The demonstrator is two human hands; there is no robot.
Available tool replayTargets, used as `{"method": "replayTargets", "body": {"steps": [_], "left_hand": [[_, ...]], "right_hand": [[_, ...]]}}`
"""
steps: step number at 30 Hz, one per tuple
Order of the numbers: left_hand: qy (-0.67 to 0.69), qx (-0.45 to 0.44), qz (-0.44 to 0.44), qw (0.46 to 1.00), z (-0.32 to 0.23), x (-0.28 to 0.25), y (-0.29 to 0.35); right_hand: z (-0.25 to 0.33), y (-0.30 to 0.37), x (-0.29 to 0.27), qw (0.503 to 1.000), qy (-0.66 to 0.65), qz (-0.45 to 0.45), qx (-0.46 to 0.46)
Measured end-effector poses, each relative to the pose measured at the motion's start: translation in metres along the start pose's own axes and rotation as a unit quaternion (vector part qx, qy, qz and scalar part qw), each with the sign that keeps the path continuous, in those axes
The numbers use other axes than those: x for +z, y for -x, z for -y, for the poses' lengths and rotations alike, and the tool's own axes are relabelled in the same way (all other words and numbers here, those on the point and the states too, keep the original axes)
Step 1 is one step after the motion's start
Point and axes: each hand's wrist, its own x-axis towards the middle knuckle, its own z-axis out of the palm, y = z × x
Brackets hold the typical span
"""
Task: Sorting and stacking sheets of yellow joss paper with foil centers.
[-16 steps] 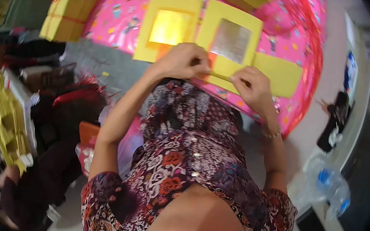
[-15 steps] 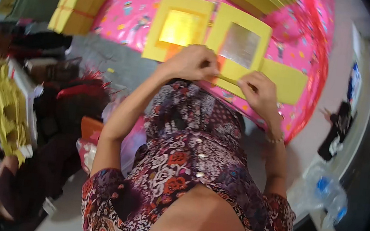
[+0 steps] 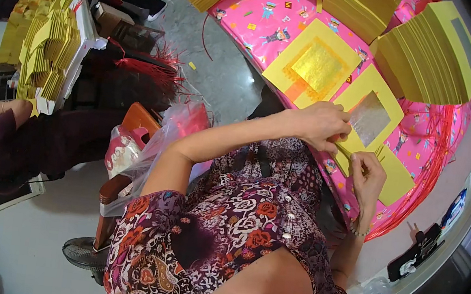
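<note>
Pink patterned covering is spread over the table (image 3: 260, 32), where the silver-panelled card (image 3: 370, 119) is laid just right of the gold-panelled card (image 3: 317, 69). Light, stiff but creasable handling is expected, best by the edges; its near edge appears narrowly pinched by the left hand (image 3: 324, 125) and right hand (image 3: 368, 175).

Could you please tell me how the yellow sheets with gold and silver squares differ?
The gold-squared sheet has a gold patch with an orange border; the silver-squared sheet has a silver patch. The left hand and right hand are at the silver-squared sheet's near edge; the gold-squared sheet lies flat, farther left. Both are yellow and rest on the pink cover.
</note>
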Motion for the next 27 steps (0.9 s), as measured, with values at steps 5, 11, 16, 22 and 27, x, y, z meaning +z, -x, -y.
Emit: {"method": "replayTargets", "body": {"steps": [5,11,16,22,27], "left_hand": [[-0.066,0.024,-0.044,0.997,-0.008,0.015,-0.005],[-0.152,0.038,-0.055,0.986,-0.006,0.035,-0.010],[-0.041,0.016,-0.166,0.985,-0.012,0.015,-0.017],[0.028,-0.010,-0.328,0.944,-0.016,-0.007,-0.008],[0.134,-0.039,-0.331,0.933,-0.037,-0.017,-0.004]], "right_hand": [[0.001,-0.001,-0.001,1.000,0.006,-0.001,-0.026],[-0.002,0.001,-0.006,0.997,0.012,-0.046,-0.062],[-0.007,0.003,-0.008,0.971,-0.023,-0.228,-0.074],[-0.016,-0.021,0.008,0.941,-0.297,-0.163,-0.018],[-0.022,-0.039,0.007,0.935,-0.304,-0.164,-0.084]]}}
